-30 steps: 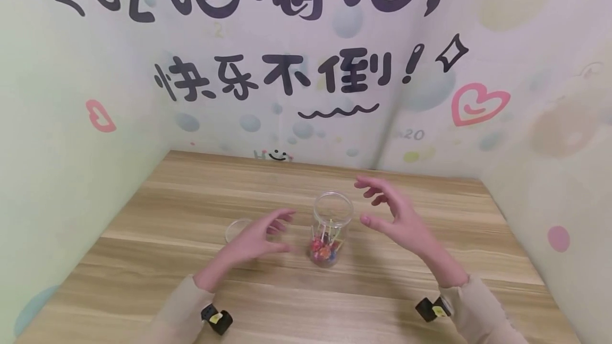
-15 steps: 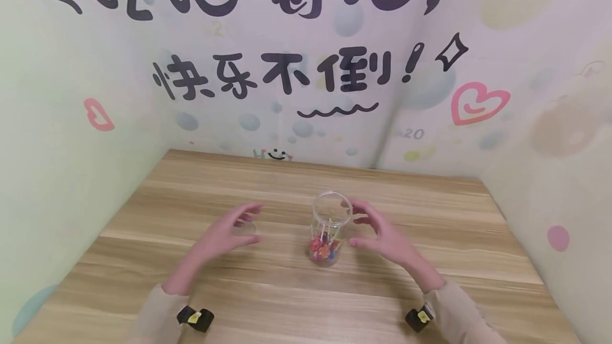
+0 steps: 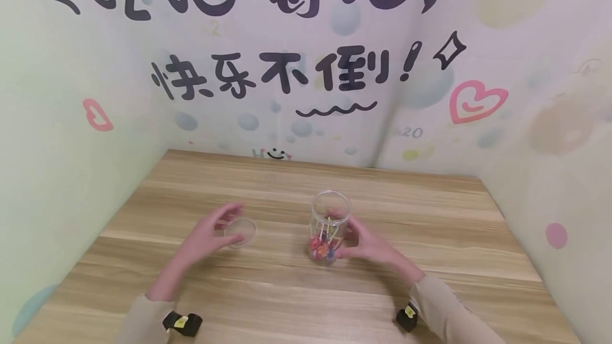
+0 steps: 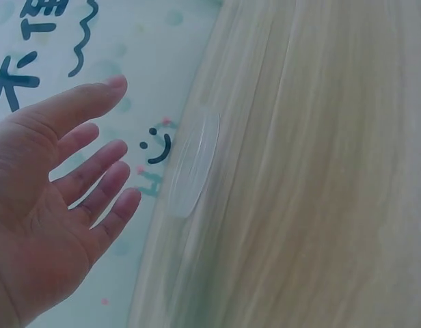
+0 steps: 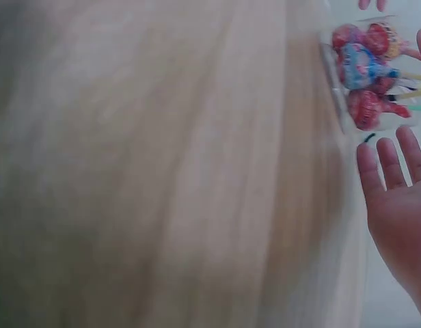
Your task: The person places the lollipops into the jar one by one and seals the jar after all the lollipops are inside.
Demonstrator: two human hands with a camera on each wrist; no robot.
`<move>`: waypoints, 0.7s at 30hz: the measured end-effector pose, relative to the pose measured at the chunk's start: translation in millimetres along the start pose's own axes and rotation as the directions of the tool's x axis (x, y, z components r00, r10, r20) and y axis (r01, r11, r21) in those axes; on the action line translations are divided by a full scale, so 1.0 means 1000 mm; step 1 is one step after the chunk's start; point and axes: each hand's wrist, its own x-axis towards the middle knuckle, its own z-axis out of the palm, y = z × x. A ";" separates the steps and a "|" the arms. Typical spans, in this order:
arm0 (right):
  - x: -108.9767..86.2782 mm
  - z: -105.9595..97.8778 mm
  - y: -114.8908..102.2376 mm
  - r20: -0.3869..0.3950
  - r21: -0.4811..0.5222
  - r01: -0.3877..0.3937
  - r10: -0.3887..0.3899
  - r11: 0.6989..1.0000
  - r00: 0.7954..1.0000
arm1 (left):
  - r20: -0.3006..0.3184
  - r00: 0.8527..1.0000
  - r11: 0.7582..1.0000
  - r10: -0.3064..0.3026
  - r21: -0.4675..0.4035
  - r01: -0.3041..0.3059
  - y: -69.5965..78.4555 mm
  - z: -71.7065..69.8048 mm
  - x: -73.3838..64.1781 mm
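Observation:
A clear round jar [image 3: 316,225] stands upright on the table, holding several wrapped lollipops [image 3: 321,248] with their sticks upward. My right hand [image 3: 365,243] is at the jar's right side, thumb toward the front and fingers behind it. In the right wrist view its fingers [image 5: 405,154] are extended and spread right beside the jar wall. Left of the jar lies a clear round lid [image 3: 248,230], flat on the wood. My left hand [image 3: 204,235] hovers at the lid's left, thumb overlapping it in the head view. The left wrist view has that hand with fingers spread, holding nothing, apart from the lid [image 4: 195,164].
The wooden table [image 3: 287,307] meets a printed wall [image 3: 287,131] at the back, with more walls at left and right. A black wrist camera [image 3: 184,324] sits on the left sleeve, and another black camera [image 3: 407,317] on the right one.
My left hand has moved left, away from the jar and to the lid. My right hand has come in leftward to the jar's side. Jar and lid have stayed in place.

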 end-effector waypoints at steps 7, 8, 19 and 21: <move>0.002 0.005 0.005 0.060 0.000 -0.066 0.066 0.998 0.996 | -0.003 1.000 0.999 -0.027 0.041 0.028 -0.008 -0.004 -0.005; 0.002 0.005 0.005 0.058 -0.003 -0.072 0.072 0.997 0.996 | 0.004 0.999 0.998 -0.035 0.044 0.035 -0.009 -0.004 -0.005; 0.006 0.004 0.009 0.077 -0.015 -0.091 0.091 0.996 0.993 | 0.071 0.997 0.991 -0.021 0.130 0.012 -0.025 -0.002 -0.008; 0.006 0.004 0.008 0.078 -0.019 -0.095 0.097 0.995 0.992 | 0.082 0.996 0.986 -0.023 0.165 0.009 -0.028 0.000 -0.007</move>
